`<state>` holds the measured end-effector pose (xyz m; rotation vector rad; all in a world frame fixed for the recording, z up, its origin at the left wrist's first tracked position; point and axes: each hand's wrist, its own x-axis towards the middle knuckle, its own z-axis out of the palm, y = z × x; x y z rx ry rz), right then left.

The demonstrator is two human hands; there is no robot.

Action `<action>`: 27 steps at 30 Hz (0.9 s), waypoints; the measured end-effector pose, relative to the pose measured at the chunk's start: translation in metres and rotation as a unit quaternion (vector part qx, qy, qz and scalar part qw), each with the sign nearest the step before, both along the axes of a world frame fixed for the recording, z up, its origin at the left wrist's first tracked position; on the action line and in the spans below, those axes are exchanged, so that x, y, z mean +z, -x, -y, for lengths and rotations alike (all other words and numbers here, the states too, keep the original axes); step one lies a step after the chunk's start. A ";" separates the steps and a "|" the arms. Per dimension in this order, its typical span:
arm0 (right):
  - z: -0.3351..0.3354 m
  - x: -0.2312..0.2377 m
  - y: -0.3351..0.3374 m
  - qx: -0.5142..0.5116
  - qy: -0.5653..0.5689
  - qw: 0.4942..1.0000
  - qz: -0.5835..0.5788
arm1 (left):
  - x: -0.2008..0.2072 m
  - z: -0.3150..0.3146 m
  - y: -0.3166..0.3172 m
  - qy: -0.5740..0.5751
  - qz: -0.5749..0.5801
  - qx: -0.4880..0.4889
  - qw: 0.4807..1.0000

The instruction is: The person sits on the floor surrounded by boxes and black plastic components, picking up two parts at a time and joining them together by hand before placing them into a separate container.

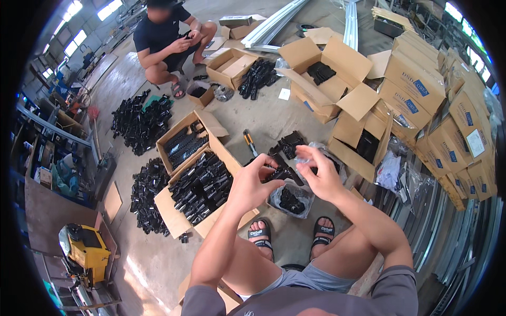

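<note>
Above the floor between my knees, my left hand (250, 184) has thumb and fingers curled around a black bracket-like part (285, 173). Close to its right side is my right hand (322, 176), fingers bent and apart, with nothing I can make out in them. Below both hands sits a bag-lined container (304, 211) holding small black pieces (290, 200). More black parts (289, 145) lie on the floor just beyond. A cutter with an orange-and-black handle (249, 139) lies left of those.
Left of me, an open carton (169, 208) holds rows of black parts, with heaps of them (141, 121) beside it. Open cartons (303, 89) stand ahead and right, near stacked boxes (411, 79). Another person (163, 42) crouches at the far left, hands together.
</note>
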<state>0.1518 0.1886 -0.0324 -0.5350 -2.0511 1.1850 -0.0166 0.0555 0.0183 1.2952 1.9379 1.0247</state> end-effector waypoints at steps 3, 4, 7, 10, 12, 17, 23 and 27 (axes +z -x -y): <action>0.001 0.001 -0.004 0.086 0.169 0.981 0.045 | 0.000 -0.003 -0.001 -0.013 0.083 0.006 0.996; 0.000 0.002 -0.003 0.109 0.176 0.976 0.070 | 0.000 -0.004 0.000 -0.020 0.133 0.011 0.991; 0.003 0.006 -0.002 0.134 0.231 0.954 0.135 | -0.002 -0.006 -0.002 -0.037 0.180 0.010 0.983; 0.006 0.009 0.002 0.089 0.157 0.978 0.106 | -0.009 -0.006 -0.002 -0.043 0.250 0.023 0.967; 0.008 0.009 0.004 0.061 0.076 0.994 0.058 | -0.017 -0.008 0.000 -0.098 0.273 0.029 0.957; 0.008 0.011 0.001 0.041 0.075 0.995 0.058 | -0.022 -0.013 0.002 -0.157 0.364 0.061 0.916; 0.006 0.016 -0.001 0.051 0.070 0.996 0.031 | -0.021 -0.011 0.000 -0.153 0.328 0.038 0.932; 0.005 0.016 -0.002 0.057 0.107 0.992 0.030 | -0.020 -0.009 -0.004 -0.143 0.322 0.028 0.935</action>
